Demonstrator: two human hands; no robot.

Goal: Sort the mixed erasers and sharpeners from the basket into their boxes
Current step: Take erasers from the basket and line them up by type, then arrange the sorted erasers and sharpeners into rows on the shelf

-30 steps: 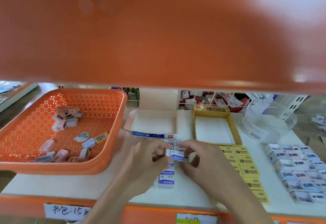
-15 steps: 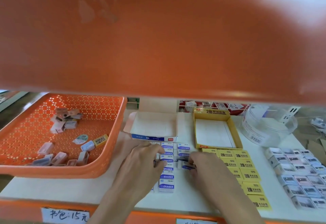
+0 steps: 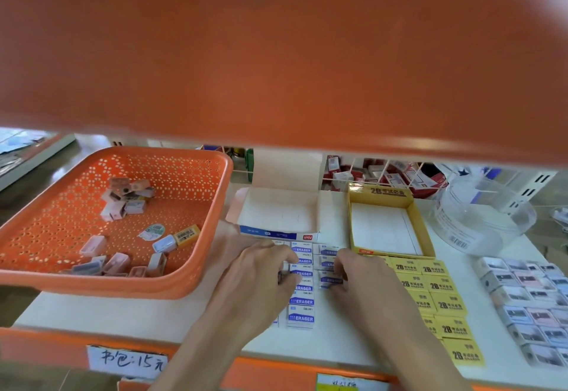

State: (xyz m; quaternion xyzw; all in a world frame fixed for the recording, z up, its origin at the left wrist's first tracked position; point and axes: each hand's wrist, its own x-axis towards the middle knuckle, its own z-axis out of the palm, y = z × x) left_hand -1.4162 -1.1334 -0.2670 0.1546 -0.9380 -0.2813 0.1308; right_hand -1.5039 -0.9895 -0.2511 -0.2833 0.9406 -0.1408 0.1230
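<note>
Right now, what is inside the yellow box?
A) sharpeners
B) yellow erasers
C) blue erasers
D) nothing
D: the yellow box shows only its bare white bottom, while the yellow erasers lie in rows outside, in front of it.

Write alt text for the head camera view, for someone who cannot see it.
A person's left hand and right hand line up blue-and-white erasers in rows on a white shelf, the right pinching one. Left of them sits an orange basket of loose sharpeners; behind stand an empty white box and yellow box, with yellow erasers laid out at right.
</note>
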